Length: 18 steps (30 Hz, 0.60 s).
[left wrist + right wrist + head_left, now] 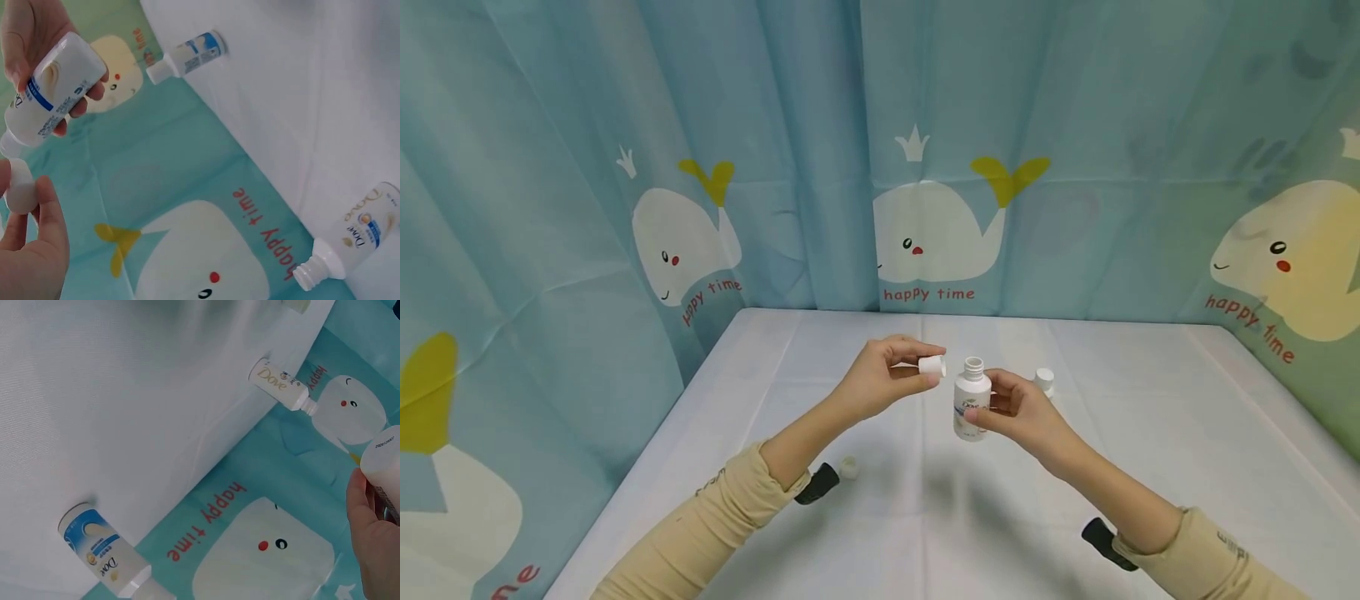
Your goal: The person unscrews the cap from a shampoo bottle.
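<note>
In the head view my left hand (876, 379) pinches a white screw cap (932, 366) between thumb and fingers. Just to its right, my right hand (1024, 414) grips a white Dove bottle (972, 402) around its body. That bottle is upright above the table, and its threaded neck is uncovered. A small gap separates cap and neck in the head view. From the left wrist, the cap (22, 190) overlaps the area right by the neck of the held bottle (59, 90). Only the base and lower side of the held bottle (386, 465) show in the right wrist view.
A capped Dove bottle (106, 550) stands on the white-covered table (880, 550), partly behind my right hand in the head view. Another Dove bottle (356, 237), uncapped, stands farther left. A small pale object (847, 468) lies near my left forearm. Whale-print curtains (820, 167) surround the table.
</note>
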Motion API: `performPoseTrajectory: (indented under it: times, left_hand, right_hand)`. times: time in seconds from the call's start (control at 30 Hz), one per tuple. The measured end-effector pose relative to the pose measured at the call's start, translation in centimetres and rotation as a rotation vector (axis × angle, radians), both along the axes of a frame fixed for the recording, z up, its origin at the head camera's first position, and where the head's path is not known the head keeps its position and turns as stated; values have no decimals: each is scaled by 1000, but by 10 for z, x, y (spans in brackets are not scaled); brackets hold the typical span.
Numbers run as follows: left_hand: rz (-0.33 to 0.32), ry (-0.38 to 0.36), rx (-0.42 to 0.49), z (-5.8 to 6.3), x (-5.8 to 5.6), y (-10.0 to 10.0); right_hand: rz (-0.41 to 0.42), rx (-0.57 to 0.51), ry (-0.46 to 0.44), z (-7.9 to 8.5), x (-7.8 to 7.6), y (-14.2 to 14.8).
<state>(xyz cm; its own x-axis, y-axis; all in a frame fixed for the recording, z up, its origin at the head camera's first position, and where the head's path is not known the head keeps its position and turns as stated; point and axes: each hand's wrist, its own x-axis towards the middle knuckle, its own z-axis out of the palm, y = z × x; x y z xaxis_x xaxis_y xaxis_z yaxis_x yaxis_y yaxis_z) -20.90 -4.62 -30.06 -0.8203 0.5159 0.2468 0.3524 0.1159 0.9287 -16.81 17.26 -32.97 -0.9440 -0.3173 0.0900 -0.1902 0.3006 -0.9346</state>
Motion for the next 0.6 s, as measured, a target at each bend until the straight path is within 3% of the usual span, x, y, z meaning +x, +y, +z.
performPoseTrajectory:
  times: [0.1,0.3,0.6]
  left_hand:
    - [16,-35,-23,-1,1,-1]
    - [70,-2,-71,-3,1,-2]
    - [74,4,-90,-10,5,-8]
  right_hand:
    - [3,1,7,-2,-2,2]
    - [-9,15,29,-2,-5,4]
    - [-12,30,32,-7,-9,6]
